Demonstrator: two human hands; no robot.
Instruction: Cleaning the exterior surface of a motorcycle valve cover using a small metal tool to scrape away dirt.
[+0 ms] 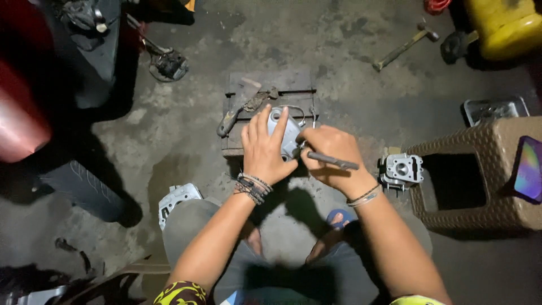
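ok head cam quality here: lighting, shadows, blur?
Head view: dim, light pooled on the centre floor, corners falling to black. Left hand and right hand on the grey metal part are lit and fairly sharp. Hard shadows under the arms; glare on the yellow container.

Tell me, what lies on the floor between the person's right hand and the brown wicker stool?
In the head view, a grey metal engine part lies between the right hand and the wicker stool, close against the stool.
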